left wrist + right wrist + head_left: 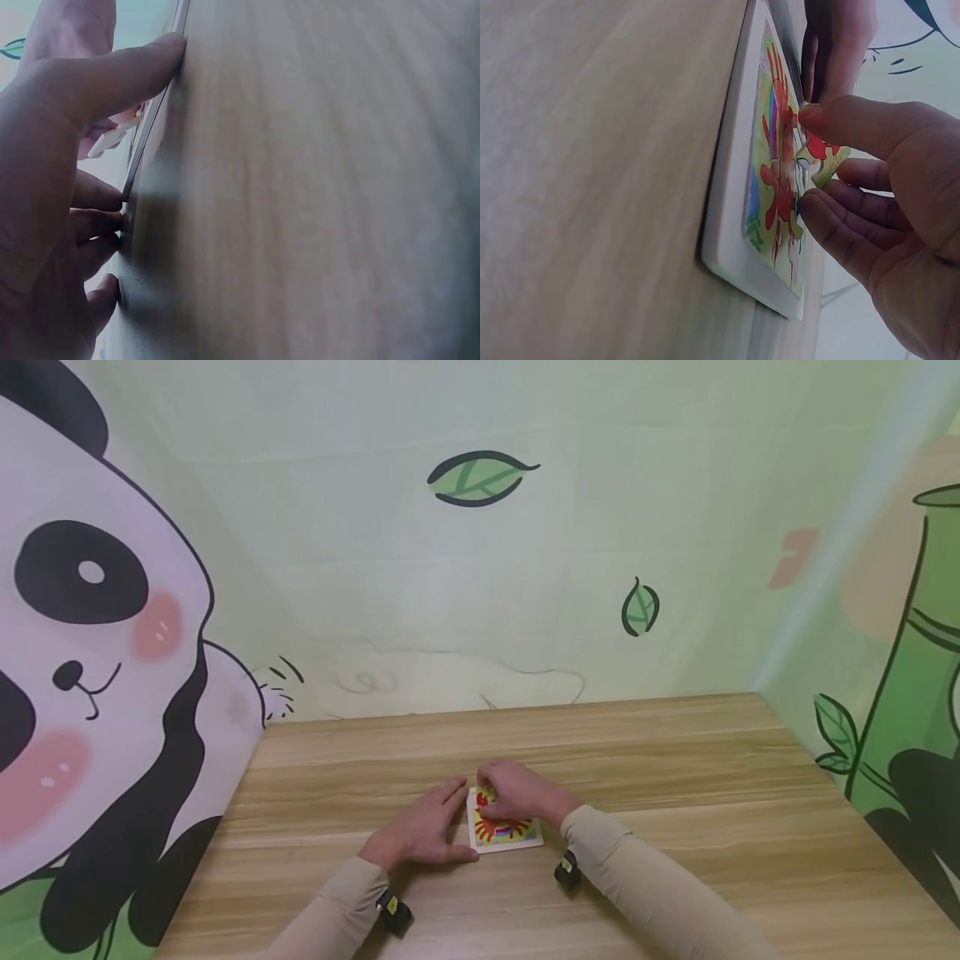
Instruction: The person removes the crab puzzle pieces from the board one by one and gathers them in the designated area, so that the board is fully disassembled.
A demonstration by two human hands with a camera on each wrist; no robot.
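A small jigsaw puzzle with a red crab picture (504, 832) in a white tray (731, 187) lies flat on the table. My left hand (423, 831) lies at its left side, fingers spread along that edge and thumb stretched to the near left corner. Above the puzzle, my right hand (519, 792) pinches a puzzle piece (829, 166) printed red and yellow-green. The right wrist view shows the piece tilted up from the picture, with the fingertips close over the board. Pale edges of that piece (110, 142) appear beyond the thumb in the left wrist view. The right hand covers the puzzle's upper right part.
The wood-grain table (675, 760) extends around the puzzle on all sides. Behind it stands a pale green wall (360, 568) with painted leaves, a panda at left and bamboo at right. Each wrist wears a small black camera (567, 870).
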